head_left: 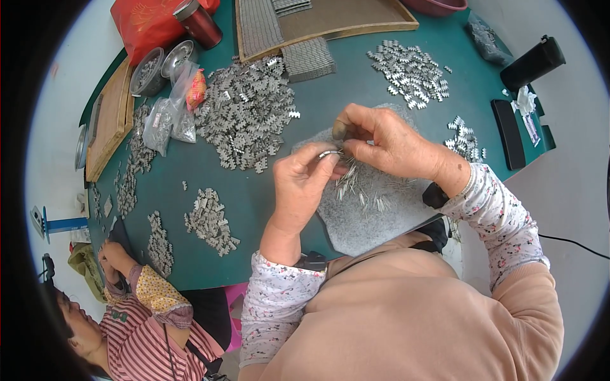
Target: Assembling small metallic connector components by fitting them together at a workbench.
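Note:
My left hand (297,181) pinches a small toothed metal piece (328,153) between thumb and fingers. Close against it, my right hand (399,145) has its thumb and fingers pressed together near the piece's end; what they grip is too small to make out. Under both hands lies a grey felt mat (352,232). Thin metal pins (347,184) are scattered over it, several bunched just below my fingertips.
A large heap of toothed metal pieces (244,114) covers the table's left middle, with smaller piles (410,73) around. A wooden tray (356,28) stands at the back. At the right are a black phone (507,134) and black bottle (532,63). A co-worker (152,311) sits at left.

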A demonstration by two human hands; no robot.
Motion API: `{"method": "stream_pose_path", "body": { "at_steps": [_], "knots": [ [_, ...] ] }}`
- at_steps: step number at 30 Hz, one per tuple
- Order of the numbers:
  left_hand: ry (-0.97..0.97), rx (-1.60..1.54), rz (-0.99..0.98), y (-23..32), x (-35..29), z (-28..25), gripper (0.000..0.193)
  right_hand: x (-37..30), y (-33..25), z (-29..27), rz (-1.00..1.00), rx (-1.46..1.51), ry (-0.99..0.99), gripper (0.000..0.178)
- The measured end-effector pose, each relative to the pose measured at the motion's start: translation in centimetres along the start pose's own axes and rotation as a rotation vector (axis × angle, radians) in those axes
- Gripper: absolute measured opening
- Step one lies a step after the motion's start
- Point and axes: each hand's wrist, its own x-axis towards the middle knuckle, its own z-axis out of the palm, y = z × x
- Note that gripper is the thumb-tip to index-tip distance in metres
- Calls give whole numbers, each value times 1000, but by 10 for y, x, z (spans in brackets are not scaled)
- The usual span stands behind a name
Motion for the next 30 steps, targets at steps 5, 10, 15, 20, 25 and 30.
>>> {"method": "stream_pose_path", "body": {
  "at_steps": [5,10,15,20,25,30],
  "knots": [
    [7,33,48,-3,1,2,11,0,1,3,-192,-129,50,15],
    [50,34,-1,1,1,2,9,2,-5,6,-315,-257,68,17],
    [61,97,-33,4,-2,-1,10,8,-7,9,-450,-401,31,19],
    [39,6,-54,6,2,-4,14,5,-2,9,-349,-386,153,18],
    [-14,-340,-180,7,1,-7,20,-8,-2,28,-411,-471,258,19],
    [-3,-430,-229,6,4,-9,18,-8,1,20,-435,-473,232,23]
  ]
}}
